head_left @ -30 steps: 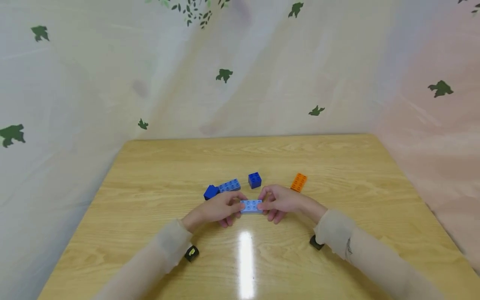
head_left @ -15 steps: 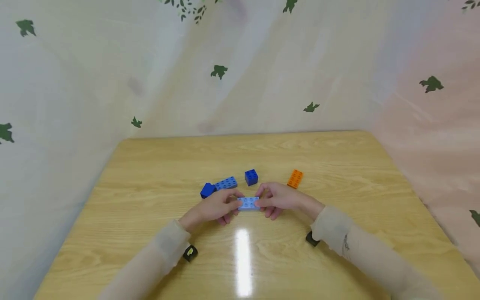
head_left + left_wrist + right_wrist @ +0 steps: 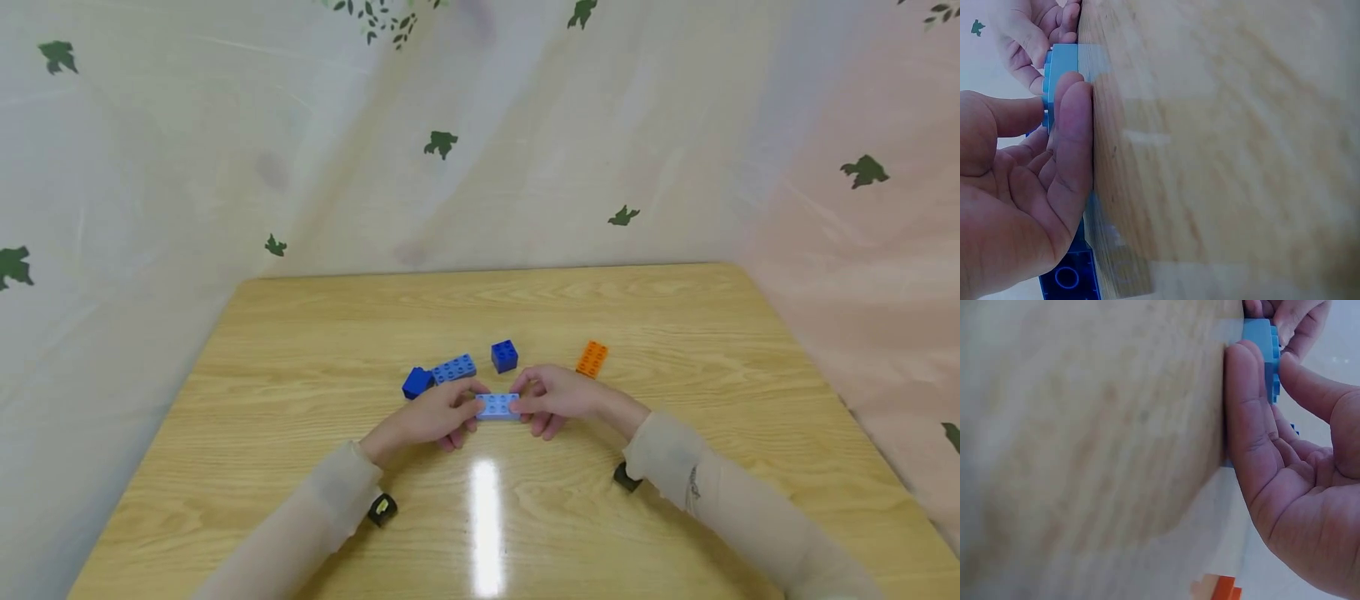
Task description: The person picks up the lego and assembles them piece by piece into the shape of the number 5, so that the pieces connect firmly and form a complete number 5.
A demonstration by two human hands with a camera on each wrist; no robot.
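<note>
A light blue toy building brick (image 3: 498, 406) lies studs up on the wooden table, between both hands. My left hand (image 3: 438, 414) pinches its left end, thumb on the studs' side and fingers behind. At the opposite end, my right hand (image 3: 558, 395) grips it in the same way. Close-up in the left wrist view, the brick (image 3: 1065, 59) sits at the tabletop, partly covered by the left fingers. In the right wrist view the light blue brick (image 3: 1257, 330) shows beyond the right fingers.
Behind the left hand lie a medium blue brick (image 3: 454, 368) and a dark blue brick (image 3: 417, 382), close together. A dark blue square brick (image 3: 505, 356) stands behind the held one. Farther right is an orange brick (image 3: 592, 359). A patterned cloth (image 3: 525, 200) hangs behind the table (image 3: 337, 317).
The head view has shifted slightly. Both hands keep their grip on the light blue brick, and the other bricks stay where they were on the table.
</note>
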